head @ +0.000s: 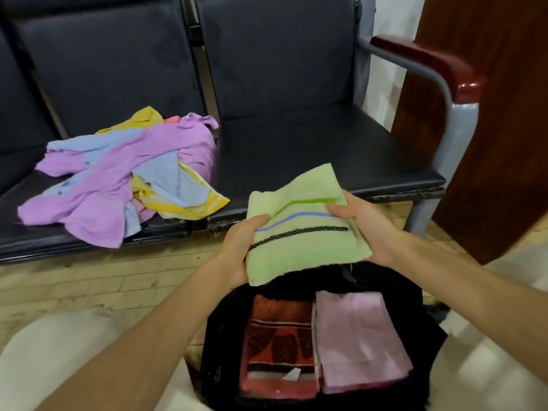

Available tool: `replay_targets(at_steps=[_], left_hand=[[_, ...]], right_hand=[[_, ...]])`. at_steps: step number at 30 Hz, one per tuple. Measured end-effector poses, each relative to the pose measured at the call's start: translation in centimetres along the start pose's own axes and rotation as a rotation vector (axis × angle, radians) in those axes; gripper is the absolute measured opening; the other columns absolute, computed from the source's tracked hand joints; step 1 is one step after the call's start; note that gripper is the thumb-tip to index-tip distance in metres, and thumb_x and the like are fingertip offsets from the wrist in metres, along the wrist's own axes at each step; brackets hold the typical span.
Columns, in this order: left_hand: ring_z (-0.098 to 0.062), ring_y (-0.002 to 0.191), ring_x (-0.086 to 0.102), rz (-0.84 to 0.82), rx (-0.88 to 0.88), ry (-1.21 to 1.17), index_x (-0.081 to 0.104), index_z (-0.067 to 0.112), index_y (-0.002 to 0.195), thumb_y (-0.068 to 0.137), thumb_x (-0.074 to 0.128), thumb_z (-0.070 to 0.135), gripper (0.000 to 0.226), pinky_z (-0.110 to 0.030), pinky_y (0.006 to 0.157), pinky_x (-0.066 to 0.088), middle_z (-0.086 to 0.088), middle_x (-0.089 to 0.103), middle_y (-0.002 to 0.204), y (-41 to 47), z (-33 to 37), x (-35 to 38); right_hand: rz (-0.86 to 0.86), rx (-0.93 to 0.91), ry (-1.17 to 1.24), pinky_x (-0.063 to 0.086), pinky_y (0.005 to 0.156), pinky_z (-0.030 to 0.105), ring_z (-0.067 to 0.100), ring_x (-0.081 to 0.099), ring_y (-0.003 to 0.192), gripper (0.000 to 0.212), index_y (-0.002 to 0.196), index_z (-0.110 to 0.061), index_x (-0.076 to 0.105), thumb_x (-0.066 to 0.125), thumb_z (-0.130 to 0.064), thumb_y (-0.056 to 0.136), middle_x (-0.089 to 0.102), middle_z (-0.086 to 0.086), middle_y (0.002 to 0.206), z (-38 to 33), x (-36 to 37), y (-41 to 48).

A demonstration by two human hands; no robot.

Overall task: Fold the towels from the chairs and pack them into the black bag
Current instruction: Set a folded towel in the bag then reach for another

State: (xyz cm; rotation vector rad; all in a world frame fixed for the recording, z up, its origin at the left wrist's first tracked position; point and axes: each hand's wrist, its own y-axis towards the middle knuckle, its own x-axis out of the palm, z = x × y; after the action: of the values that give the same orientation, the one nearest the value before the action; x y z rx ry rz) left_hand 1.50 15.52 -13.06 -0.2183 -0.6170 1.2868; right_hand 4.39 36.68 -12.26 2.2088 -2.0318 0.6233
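Both bare forearms reach forward and converge, the left rising from the lower left corner, the right coming in from the right edge. The left hand (237, 252) grips the left edge of a folded pale green terry towel with green, blue and black stripes (302, 247), thumb on top and fingers hidden underneath. The right hand (366, 229) holds the opposite edge likewise, thumb lying across the top, palm turned inward.

A row of black padded chairs (281, 69) is standing on a floor (89, 292) of pale, worn tiles. A grey metal armrest (430, 60) with a glossy red-brown top is ending the row, and a dark wooden panel (504, 114) is rising beside it, a light wall (394, 22) showing between.
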Motion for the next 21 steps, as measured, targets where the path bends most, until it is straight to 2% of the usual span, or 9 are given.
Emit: replay_targets(at_steps=[3,5,8,10,12,14,16,19,21], left_hand=[[-0.019,0.092,0.067,0.150,0.223,0.459,0.057,0.022,0.122,0.097,0.052,0.024,0.025,-0.036,0.079,0.056,-0.001,0.070,0.107,-0.4,-2.5,-1.5],[-0.015,0.099,0.064,0.143,0.238,0.656,0.053,0.030,0.122,0.098,0.050,0.030,0.025,-0.037,0.089,0.052,0.006,0.067,0.111,-0.7,-4.7,-2.7],[-0.015,0.097,0.062,0.168,0.173,0.750,0.050,0.033,0.117,0.099,0.047,0.033,0.018,-0.035,0.086,0.051,0.006,0.065,0.107,-0.5,-7.8,-4.4],[-0.017,0.097,0.062,0.193,0.130,0.762,0.051,0.031,0.121,0.099,0.047,0.036,0.023,-0.038,0.088,0.051,0.006,0.065,0.106,-0.1,-9.9,-5.3],[-0.019,0.096,0.063,0.216,0.104,0.768,0.052,0.029,0.121,0.098,0.047,0.037,0.025,-0.044,0.091,0.050,0.005,0.066,0.102,0.7,-12.0,-6.1],[-0.020,0.091,0.062,0.245,0.088,0.796,0.052,0.026,0.115,0.098,0.045,0.037,0.021,-0.042,0.088,0.050,0.003,0.065,0.096,1.6,-13.6,-6.6],[-0.018,0.087,0.059,0.274,0.065,0.842,0.048,0.029,0.113,0.099,0.043,0.037,0.017,-0.036,0.082,0.047,0.002,0.063,0.095,2.1,-14.4,-6.7],[-0.023,0.091,0.059,0.257,0.012,0.887,0.049,0.021,0.116,0.100,0.041,0.038,0.025,-0.041,0.083,0.047,-0.006,0.063,0.101,3.1,-15.8,-7.5],[-0.024,0.093,0.059,0.233,-0.033,0.901,0.048,0.017,0.117,0.099,0.041,0.038,0.029,-0.043,0.085,0.048,-0.008,0.062,0.105,3.9,-16.9,-8.2]], right_hand=[[0.087,0.044,-0.270,0.052,0.094,0.047,0.029,0.065,0.109,0.043,0.135,-0.020,0.048,0.049,-0.001,0.096,0.066,0.008,0.120,3.1,-0.3,-0.8],[0.062,0.114,-0.375,0.053,0.093,0.043,0.024,0.064,0.109,0.045,0.132,-0.029,0.043,0.050,-0.002,0.097,0.065,0.004,0.120,5.8,0.0,-1.8],[0.053,0.213,-0.530,0.051,0.095,0.036,0.017,0.060,0.110,0.046,0.138,-0.030,0.036,0.049,-0.009,0.099,0.060,-0.001,0.123,10.3,0.4,-2.6],[0.082,0.244,-0.583,0.048,0.097,0.032,0.016,0.056,0.114,0.055,0.147,-0.028,0.029,0.048,-0.009,0.099,0.056,-0.002,0.128,13.3,0.1,-2.4],[0.124,0.262,-0.570,0.046,0.102,0.037,0.016,0.054,0.119,0.066,0.152,-0.036,0.021,0.047,-0.009,0.097,0.053,-0.004,0.135,16.0,-0.3,-1.9],[0.156,0.273,-0.555,0.045,0.104,0.041,0.016,0.053,0.120,0.069,0.150,-0.042,0.020,0.046,-0.009,0.096,0.052,-0.007,0.137,18.1,-0.7,-1.4],[0.191,0.289,-0.533,0.044,0.104,0.042,0.017,0.052,0.120,0.067,0.149,-0.043,0.022,0.046,-0.010,0.096,0.052,-0.008,0.136,19.8,-0.9,-1.1],[0.238,0.323,-0.536,0.041,0.107,0.044,0.024,0.050,0.125,0.069,0.152,-0.039,0.018,0.048,-0.011,0.097,0.050,-0.002,0.139,22.6,-1.0,-0.9],[0.250,0.337,-0.564,0.039,0.106,0.030,0.025,0.049,0.126,0.070,0.154,-0.033,0.013,0.048,-0.009,0.098,0.048,-0.001,0.137,23.8,-1.0,-1.0]])
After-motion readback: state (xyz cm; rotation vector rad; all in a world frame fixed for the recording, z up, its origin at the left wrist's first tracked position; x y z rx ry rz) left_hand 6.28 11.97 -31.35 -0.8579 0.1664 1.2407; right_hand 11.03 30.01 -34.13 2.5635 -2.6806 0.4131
